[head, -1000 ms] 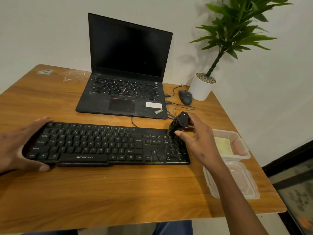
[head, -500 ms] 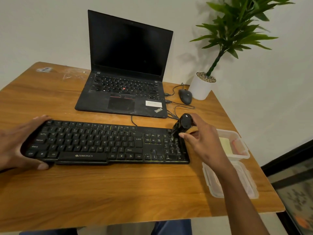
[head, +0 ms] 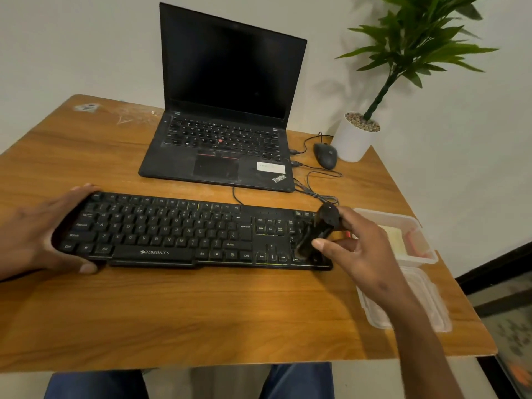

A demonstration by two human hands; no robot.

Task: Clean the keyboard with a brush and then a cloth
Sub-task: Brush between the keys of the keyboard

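A black Zebronics keyboard (head: 178,230) lies flat on the wooden table (head: 201,309), in front of the laptop. My left hand (head: 34,234) clasps the keyboard's left end, thumb on the front edge and fingers over the back. My right hand (head: 362,251) holds a black brush (head: 315,234) tilted over the number pad at the right end, its lower end down on the keys. A pale yellow cloth (head: 394,239) lies inside a clear plastic box (head: 414,226) just right of the keyboard.
An open black laptop (head: 227,116) stands behind the keyboard. A dark mouse (head: 325,155) and its cables lie at the back right, beside a white plant pot (head: 355,139). A clear lid (head: 417,309) lies near the table's right edge.
The brush has travelled down the number pad towards the keyboard's front edge. My right hand followed it. My left hand kept its hold on the left end.
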